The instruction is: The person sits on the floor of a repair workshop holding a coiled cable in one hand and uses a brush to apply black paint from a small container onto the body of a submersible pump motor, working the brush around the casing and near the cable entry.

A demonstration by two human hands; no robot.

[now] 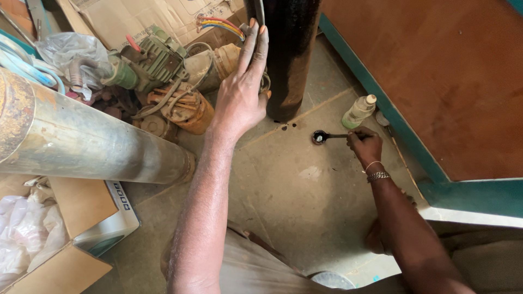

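Head view, looking down at a workshop floor (305,196): we see a long, rusty grey metal cylinder (81,141) lying on its side at nine o'clock, the largest thing in the frame. At twelve o'clock a dark upright cylinder (289,54) stands on the concrete, and our left hand (242,92) rests flat against its side, fingers stretched out and together, gripping nothing. A brown wooden panel with a teal edge (447,76) fills the two o'clock corner. Cardboard boxes (81,218) sit at seven o'clock, and a heap of old green and orange motor parts (163,81) lies at eleven o'clock, with coloured wires (223,24) above it. At three o'clock our right hand (365,146), bracelets at the wrist, is closed around the handle of a small dark spoon (321,136), its bowl on the floor at centre. A small plastic bottle (358,111) stands just beside that hand.
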